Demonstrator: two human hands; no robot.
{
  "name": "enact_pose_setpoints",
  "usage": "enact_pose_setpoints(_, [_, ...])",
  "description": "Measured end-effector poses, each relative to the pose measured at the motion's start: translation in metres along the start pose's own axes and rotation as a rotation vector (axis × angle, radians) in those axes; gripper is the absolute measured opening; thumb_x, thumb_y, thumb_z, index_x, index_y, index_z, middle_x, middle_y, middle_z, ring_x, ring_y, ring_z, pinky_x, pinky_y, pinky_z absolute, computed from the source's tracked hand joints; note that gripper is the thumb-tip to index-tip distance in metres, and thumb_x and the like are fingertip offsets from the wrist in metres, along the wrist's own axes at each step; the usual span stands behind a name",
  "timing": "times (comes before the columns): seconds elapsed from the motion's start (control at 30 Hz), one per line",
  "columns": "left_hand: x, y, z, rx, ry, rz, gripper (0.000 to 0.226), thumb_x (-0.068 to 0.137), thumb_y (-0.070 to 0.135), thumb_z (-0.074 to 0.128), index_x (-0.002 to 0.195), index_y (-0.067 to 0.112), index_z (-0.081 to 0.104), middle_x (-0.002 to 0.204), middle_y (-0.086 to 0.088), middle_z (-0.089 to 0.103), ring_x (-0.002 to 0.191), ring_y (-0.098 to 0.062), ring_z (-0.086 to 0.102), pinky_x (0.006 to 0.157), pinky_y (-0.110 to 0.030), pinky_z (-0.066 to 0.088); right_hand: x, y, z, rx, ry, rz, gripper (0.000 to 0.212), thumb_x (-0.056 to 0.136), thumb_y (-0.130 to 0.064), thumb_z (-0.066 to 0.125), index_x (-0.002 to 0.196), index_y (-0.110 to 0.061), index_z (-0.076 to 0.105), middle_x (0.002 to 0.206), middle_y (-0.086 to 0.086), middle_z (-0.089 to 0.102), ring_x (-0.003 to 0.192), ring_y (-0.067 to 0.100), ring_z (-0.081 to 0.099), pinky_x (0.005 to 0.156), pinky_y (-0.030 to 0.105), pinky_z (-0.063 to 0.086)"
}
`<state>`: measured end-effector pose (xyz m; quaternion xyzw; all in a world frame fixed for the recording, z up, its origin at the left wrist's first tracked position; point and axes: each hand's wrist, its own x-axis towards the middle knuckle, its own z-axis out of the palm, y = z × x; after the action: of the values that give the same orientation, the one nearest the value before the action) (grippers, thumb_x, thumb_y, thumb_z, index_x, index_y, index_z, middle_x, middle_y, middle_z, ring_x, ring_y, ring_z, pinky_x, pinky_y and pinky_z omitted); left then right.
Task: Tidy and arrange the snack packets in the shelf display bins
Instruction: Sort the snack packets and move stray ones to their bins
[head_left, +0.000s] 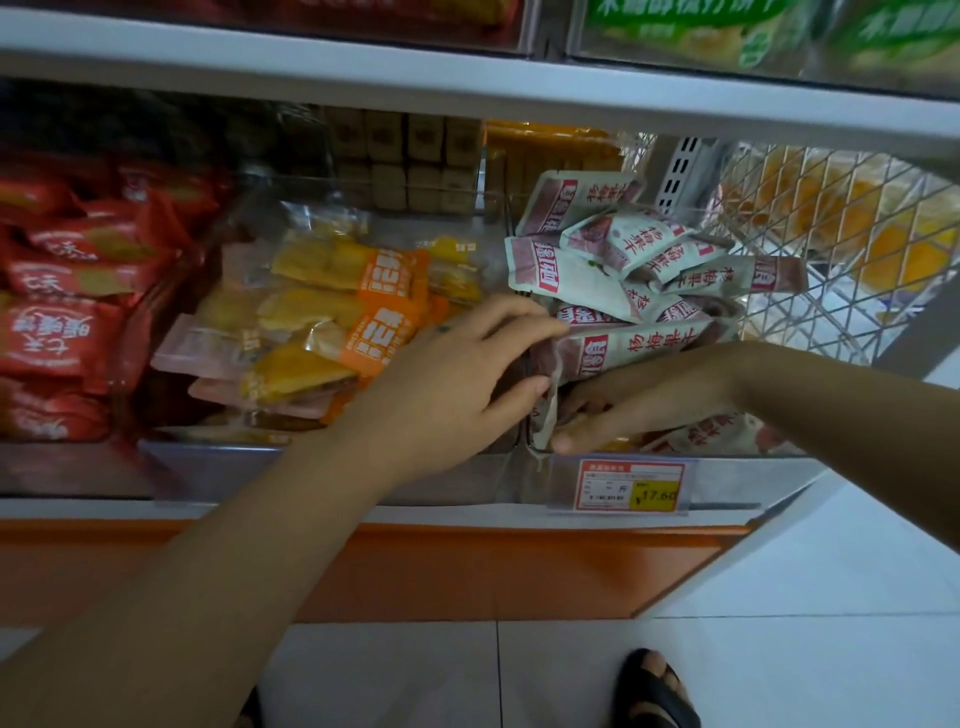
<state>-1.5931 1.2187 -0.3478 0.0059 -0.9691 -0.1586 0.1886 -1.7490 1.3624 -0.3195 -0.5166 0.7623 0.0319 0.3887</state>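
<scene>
White glossy tiled floor (779, 649) is spreading out below, with a foot in a black sandal (660, 696) standing on it, and beyond that the orange base panel (467, 571) of the shelf unit is running across. A red-and-yellow paper price tag (631, 486) is sitting on the front strip of the clear plastic right bin (748, 470).

Just above that strip the right hand (644, 400) is reaching in low, its fingers bent at the bin's front lip beneath the packets; whether it is gripping anything I cannot tell. The left hand (452, 384) is crossing over from the middle bin and pinching, between thumb and curled fingers, the dark maroon end of a long white-and-maroon foil snack packet (639, 349). That packet is lying sideways on the near part of the right bin's heap, directly above the right hand.

Tidying looks to be well short of finished. Behind the held packet, matching white-and-maroon packets (613, 249) are lying at all angles in a loose pile. In the middle bin, yellow-and-orange clear-wrapped packets (337, 306) are overlapping unevenly, with pale pink packets (197, 353) mixed in under them, probably strays needing sorting. Red foil packets (62, 332) on the left are sitting jumbled too. Further back, brown cardboard boxes (405, 156) are standing in neat rows, a white wire mesh panel (831, 249) is closing the right side, and green packs (691, 26) are showing on the upper shelf.
</scene>
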Motion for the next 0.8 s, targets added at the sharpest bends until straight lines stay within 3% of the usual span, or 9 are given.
enact_pose_setpoints(0.1, [0.0,0.002,-0.001,0.078,0.04,0.05,0.046,0.094,0.04,0.035,0.139,0.035,0.034,0.143,0.006,0.032,0.129,-0.019,0.036,0.103,-0.042,0.038,-0.005,-0.01,0.0,-0.024,-0.023,-0.034,0.038,0.093,-0.041,0.049,0.128,-0.026,0.056,0.127,-0.008,0.058,0.111,0.008,0.051,0.1,0.028,0.038])
enact_pose_setpoints(0.2, [0.002,0.008,-0.001,0.134,0.093,0.152,0.041,0.092,0.027,0.037,0.131,0.03,0.048,0.142,-0.001,0.039,0.129,-0.022,0.034,0.104,-0.038,0.03,-0.006,-0.008,-0.001,0.048,0.007,-0.045,0.033,0.091,-0.036,0.054,0.119,-0.019,0.062,0.12,0.008,0.063,0.109,0.03,0.057,0.098,0.044,0.043])
enact_pose_setpoints(0.33, [0.004,0.008,0.001,0.096,0.026,0.144,0.035,0.089,0.029,0.031,0.103,0.026,0.063,0.129,0.006,0.054,0.128,-0.014,0.034,0.11,-0.048,0.024,-0.011,-0.003,0.001,-0.088,0.052,-0.093,0.024,0.096,-0.027,0.049,0.108,-0.024,0.07,0.09,-0.017,0.068,0.08,-0.006,0.06,0.078,0.018,0.047])
enact_pose_setpoints(0.4, [0.005,0.006,0.0,0.082,-0.009,0.102,0.033,0.088,0.033,0.031,0.098,0.027,0.062,0.126,0.011,0.055,0.131,-0.007,0.027,0.113,-0.041,0.01,-0.017,0.001,-0.001,-0.174,0.206,-0.12,0.024,0.097,-0.021,0.048,0.108,-0.021,0.069,0.078,-0.025,0.055,0.07,-0.014,0.05,0.068,0.008,0.037])
enact_pose_setpoints(0.5, [0.006,0.006,-0.002,0.07,-0.016,0.093,0.034,0.086,0.038,0.029,0.096,0.028,0.06,0.123,0.013,0.054,0.131,-0.005,0.023,0.112,-0.033,0.003,-0.031,0.008,-0.005,-0.18,0.512,-0.102,0.021,0.096,-0.018,0.049,0.1,-0.027,0.068,0.081,-0.028,0.052,0.071,-0.013,0.049,0.066,0.014,0.035])
enact_pose_setpoints(0.57, [0.007,0.005,-0.001,0.068,0.007,0.103,0.036,0.085,0.038,0.028,0.094,0.026,0.061,0.12,0.012,0.056,0.129,-0.006,0.027,0.11,-0.031,0.008,-0.04,0.01,-0.005,-0.111,0.693,-0.049,0.023,0.096,-0.02,0.047,0.108,-0.022,0.068,0.098,-0.011,0.066,0.084,0.002,0.058,0.074,0.021,0.042])
enact_pose_setpoints(0.63, [0.008,0.006,0.0,0.07,0.018,0.099,0.036,0.086,0.038,0.029,0.094,0.026,0.062,0.119,0.011,0.056,0.127,-0.006,0.029,0.109,-0.031,0.012,-0.046,0.01,-0.004,0.008,0.834,0.027,0.028,0.097,-0.023,0.045,0.12,-0.022,0.063,0.107,0.004,0.067,0.092,0.019,0.061,0.081,0.03,0.046])
enact_pose_setpoints(0.7, [0.008,0.008,0.0,0.068,0.039,0.098,0.035,0.087,0.038,0.031,0.098,0.027,0.062,0.119,0.011,0.056,0.124,-0.006,0.033,0.109,-0.033,0.018,-0.048,0.007,-0.002,0.115,0.914,0.037,0.03,0.097,-0.027,0.045,0.123,-0.026,0.06,0.108,0.0,0.066,0.091,0.018,0.061,0.079,0.031,0.049])
enact_pose_setpoints(0.8, [0.008,0.017,-0.002,-0.024,0.11,0.021,0.036,0.091,0.034,0.046,0.127,0.029,0.048,0.134,0.009,0.045,0.124,-0.005,0.035,0.106,-0.03,0.028,-0.049,-0.005,0.002,0.207,1.013,-0.012,0.027,0.097,-0.029,0.045,0.119,-0.032,0.061,0.097,-0.015,0.062,0.084,0.005,0.058,0.076,0.023,0.048])
